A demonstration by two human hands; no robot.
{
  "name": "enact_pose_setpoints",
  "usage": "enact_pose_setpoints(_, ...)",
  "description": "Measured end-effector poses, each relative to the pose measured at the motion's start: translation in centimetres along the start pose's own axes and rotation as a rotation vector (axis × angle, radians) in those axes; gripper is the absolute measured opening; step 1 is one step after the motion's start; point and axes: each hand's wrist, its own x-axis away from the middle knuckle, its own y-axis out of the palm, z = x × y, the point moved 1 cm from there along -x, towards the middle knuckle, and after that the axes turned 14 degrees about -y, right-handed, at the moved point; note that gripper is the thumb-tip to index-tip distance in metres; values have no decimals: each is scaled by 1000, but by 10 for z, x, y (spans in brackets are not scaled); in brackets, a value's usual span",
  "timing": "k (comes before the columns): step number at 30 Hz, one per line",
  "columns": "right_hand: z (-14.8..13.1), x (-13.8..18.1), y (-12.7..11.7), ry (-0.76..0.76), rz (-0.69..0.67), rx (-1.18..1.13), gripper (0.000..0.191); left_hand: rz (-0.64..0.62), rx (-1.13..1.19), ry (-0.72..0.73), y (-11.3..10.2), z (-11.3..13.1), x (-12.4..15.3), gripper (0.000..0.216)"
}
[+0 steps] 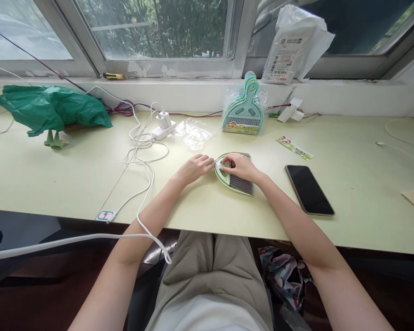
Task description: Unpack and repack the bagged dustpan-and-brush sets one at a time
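A small pale green dustpan lies on the table in front of me, its handle pointing left. Nested in it is a hand brush with grey bristles facing right. My left hand is closed around the handle end, which its fingers mostly hide. From above, my right hand grips the brush body near its oval holes, thumb and fingers curled in. Behind them, a stack of similar dustpan and brush sets in clear wrap leans against the wall. A printed label strip rests to the right.
A black phone lies right of my right arm. White cables and a power strip spread on the left, beside clear plastic wrap. A green bag sits far left. On the sill are a yellow cutter and a plastic-wrapped package.
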Motion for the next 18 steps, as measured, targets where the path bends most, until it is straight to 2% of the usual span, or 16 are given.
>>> enact_pose_setpoints(18, 4, 0, -1, -15, -16, -49, 22, -26, -19, -18, 3, 4, 2, 36)
